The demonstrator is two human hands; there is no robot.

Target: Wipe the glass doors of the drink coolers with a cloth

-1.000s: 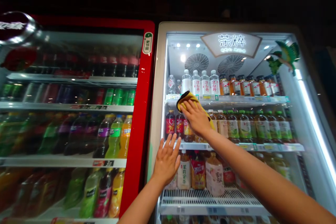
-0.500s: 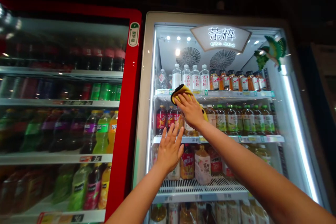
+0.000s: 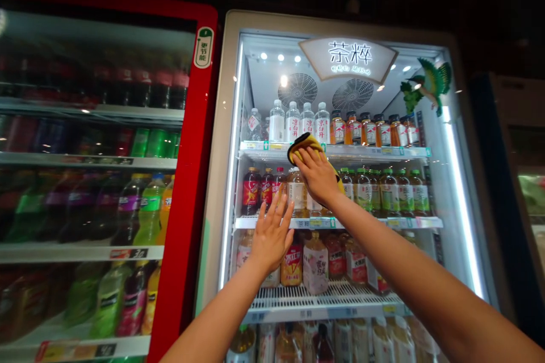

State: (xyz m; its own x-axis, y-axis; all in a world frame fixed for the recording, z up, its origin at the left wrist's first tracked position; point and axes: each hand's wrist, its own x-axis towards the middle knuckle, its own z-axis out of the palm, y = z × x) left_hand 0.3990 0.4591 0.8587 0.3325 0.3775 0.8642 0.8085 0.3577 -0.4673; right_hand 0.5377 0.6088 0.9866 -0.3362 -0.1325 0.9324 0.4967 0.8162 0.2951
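Note:
My right hand (image 3: 318,177) presses a yellow cloth with a dark border (image 3: 304,146) against the glass door of a lit drinks fridge (image 3: 227,96). The cloth is folded under the fingers, around the height of the upper shelf edge. Lower and to the left, my left hand (image 3: 272,235) is open, its fingers spread and pointing up, with its palm towards the glass. Whether that palm touches the door cannot be made out. Behind the glass stand clear water bottles (image 3: 293,122), amber bottles (image 3: 353,129) and green-capped tea bottles (image 3: 364,190).
A red-framed drinks fridge (image 3: 179,181) stands close on the left, holding several shelves of bottles and cans. A lit fan-shaped sign (image 3: 349,59) and a green bird decoration (image 3: 428,86) are at the top of the right fridge. Another cabinet (image 3: 517,119) shows at the far right.
My right hand and the cloth have slid to the right across the glass. The view has turned slightly right. My left hand stays open at nearly the same height.

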